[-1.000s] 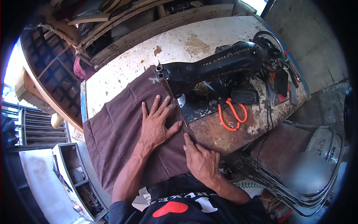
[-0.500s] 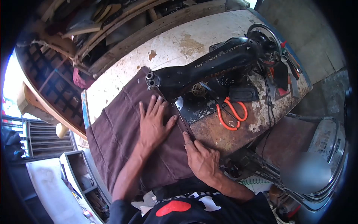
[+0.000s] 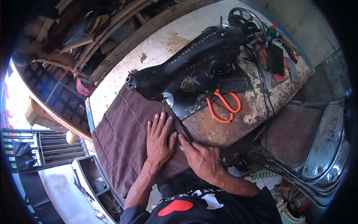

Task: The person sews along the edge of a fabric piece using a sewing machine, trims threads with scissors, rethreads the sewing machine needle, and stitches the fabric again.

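Observation:
A brown quilted fabric [image 3: 123, 138] with stitched lines lies on the table, with one edge running under the head of a black Singer sewing machine [image 3: 186, 61]. My left hand [image 3: 160, 140] rests flat on it, fingers spread towards the needle area. At the fabric's right edge is my right hand [image 3: 203, 158], index finger stretched along the edge and the other fingers curled in. The underside of its grip is hidden. The round silver plate [image 3: 168, 99] shows beside the fabric. Orange-handled scissors [image 3: 220, 112] lie on the machine bed's near side.
A black rectangular case [image 3: 234, 84] sits behind the scissors. Dark cables [image 3: 263, 82] hang over the table's right part. A green bottle with red tip [image 3: 271, 33] stands near the handwheel [image 3: 248, 28]. Right of the table is a metal-framed chair [image 3: 294, 138]; wooden shelving [image 3: 100, 33] is at back left.
The view has shifted, and the machine now appears further left. Both hands lie further from the machine head, and the fabric no longer shows behind it.

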A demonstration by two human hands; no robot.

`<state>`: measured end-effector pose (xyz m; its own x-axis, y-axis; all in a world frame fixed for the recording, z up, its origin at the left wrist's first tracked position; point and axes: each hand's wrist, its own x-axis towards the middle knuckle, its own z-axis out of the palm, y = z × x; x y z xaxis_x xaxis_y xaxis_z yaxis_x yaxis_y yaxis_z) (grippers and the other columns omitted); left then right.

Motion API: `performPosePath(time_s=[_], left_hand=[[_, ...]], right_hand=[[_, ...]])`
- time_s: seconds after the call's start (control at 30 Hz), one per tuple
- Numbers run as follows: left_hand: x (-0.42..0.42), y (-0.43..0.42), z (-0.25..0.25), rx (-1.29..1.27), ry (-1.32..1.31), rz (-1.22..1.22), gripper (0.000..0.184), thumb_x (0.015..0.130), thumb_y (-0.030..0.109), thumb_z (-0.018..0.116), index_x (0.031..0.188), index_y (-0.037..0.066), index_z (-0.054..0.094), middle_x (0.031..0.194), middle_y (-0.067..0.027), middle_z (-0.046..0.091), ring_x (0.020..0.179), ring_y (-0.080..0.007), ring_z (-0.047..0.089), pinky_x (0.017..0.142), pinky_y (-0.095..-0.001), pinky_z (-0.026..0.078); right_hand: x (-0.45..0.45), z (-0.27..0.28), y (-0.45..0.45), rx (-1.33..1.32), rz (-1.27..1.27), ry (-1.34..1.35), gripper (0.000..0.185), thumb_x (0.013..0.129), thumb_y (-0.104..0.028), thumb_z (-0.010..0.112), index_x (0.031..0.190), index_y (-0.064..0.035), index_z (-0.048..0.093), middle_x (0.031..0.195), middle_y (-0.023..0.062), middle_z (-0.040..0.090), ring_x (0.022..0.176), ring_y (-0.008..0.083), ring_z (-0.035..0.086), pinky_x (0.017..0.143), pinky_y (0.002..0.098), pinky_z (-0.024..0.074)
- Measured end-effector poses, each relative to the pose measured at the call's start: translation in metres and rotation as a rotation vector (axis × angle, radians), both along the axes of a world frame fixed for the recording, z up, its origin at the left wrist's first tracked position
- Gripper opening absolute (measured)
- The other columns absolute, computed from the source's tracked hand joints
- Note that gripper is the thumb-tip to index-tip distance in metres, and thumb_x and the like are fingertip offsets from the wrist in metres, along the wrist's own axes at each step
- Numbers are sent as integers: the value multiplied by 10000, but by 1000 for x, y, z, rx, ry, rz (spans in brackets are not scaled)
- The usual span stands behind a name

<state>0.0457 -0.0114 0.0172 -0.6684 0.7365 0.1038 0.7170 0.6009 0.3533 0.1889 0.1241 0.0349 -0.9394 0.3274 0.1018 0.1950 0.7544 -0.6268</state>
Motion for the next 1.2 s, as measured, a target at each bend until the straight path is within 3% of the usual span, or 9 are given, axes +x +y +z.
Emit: performPosePath(time_s=[0.33,0.4,0.5,0.63,0.87,1.2], left_hand=[[-1,1,0,-65,48,-44,498,1021,274,618,1503,157,577,1583,-104,525,1546,-369,353,1270,-586,205],[-2,0,-1,-66,43,-46,495,1019,271,622,1499,155,580,1577,-104,531,1544,-368,356,1269,-589,205],[-3,-4,-2,-64,32,-57,492,1011,263,634,1488,152,589,1568,-102,541,1540,-365,364,1267,-598,204],[-3,-2,-1,-31,16,-57,482,993,249,661,1461,146,609,1556,-94,553,1531,-363,379,1262,-612,208],[-4,-4,3,-57,42,-120,439,996,197,635,1429,125,635,1570,-130,530,1537,-385,365,1269,-594,201],[-13,-4,11,-172,-32,-102,512,1010,377,630,1488,198,595,1636,-93,454,1578,-364,283,1274,-630,107]], right_hand=[[5,-5,2,-86,-13,-48,426,1006,-275,663,1412,-148,652,813,100,752,620,334,721,540,483,553],[6,-9,2,-90,41,-108,478,1032,-296,598,1494,-176,574,821,133,761,624,349,726,537,528,527],[3,-2,9,-134,81,-163,479,1040,-305,591,1495,-157,568,839,149,767,620,346,727,553,530,540],[6,3,5,-52,98,-236,500,1023,-263,598,1503,-130,559,810,132,753,647,325,735,581,505,566],[5,-6,5,77,121,-57,568,961,-173,621,1512,-63,545,753,87,706,587,276,715,542,450,570],[-5,5,11,40,128,-163,511,1000,-218,605,1495,-95,572,781,105,734,594,284,722,532,448,562]])
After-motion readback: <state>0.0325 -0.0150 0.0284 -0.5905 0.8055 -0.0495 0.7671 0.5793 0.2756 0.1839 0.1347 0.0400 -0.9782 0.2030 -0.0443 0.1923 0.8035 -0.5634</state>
